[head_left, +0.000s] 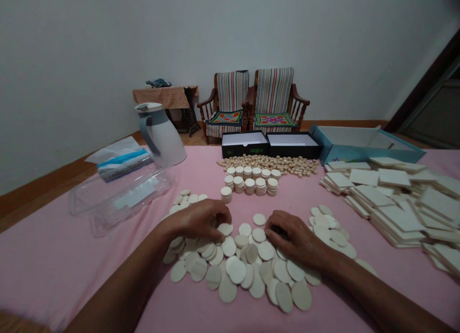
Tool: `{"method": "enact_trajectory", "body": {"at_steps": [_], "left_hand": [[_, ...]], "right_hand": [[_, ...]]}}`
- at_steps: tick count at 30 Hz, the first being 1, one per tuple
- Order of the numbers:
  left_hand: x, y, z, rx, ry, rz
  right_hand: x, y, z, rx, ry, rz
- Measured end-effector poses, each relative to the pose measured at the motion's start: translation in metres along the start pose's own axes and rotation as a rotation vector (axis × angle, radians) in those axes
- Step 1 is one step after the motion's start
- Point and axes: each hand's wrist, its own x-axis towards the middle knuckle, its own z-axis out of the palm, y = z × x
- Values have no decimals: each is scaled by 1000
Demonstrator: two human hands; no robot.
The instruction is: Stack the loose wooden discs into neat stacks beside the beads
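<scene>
A spread of round pale wooden discs [237,270] lies loose on the pink cloth before me. My left hand [204,220] is at the left of this spread, thumb and fingers closed at the edges of one wooden disc [225,228]. To the right, my right hand [294,235] rests low over the discs with its fingers curled in; its fingertips are beside another disc [258,235], and what they hold, if anything, is hidden. Beyond my hands, short disc stacks [249,186] stand in rows, with a single stack [226,194] at the front left.
Small wooden beads [269,164] lie behind the stacks, before two black boxes [245,143]. Rectangular wooden boards [398,218] are heaped at right, near a blue box [366,143]. A white jug [161,136], clear plastic trays [132,199] and a tissue pack [124,163] are at left.
</scene>
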Motion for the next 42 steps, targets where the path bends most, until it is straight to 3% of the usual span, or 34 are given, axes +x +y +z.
{"method": "enact_trajectory", "body": {"at_steps": [8,11,14,21,25,42], "left_hand": [[-1,6,-2,81,-66,77],[-2,4,-4,78,-33,75],[-1,-2,-5,25,101,13],[15,-20,2,-66,600,-142],[24,-24,12,-26,759,-150],[36,-23,21,81,763,-205]], "right_hand": [[0,-2,0,5,8,1],[0,0,0,2,12,-1],[0,0,0,2,10,-11],[0,0,0,6,7,-8],[0,-1,0,3,3,-1],[0,-1,0,24,-8,9]]}}
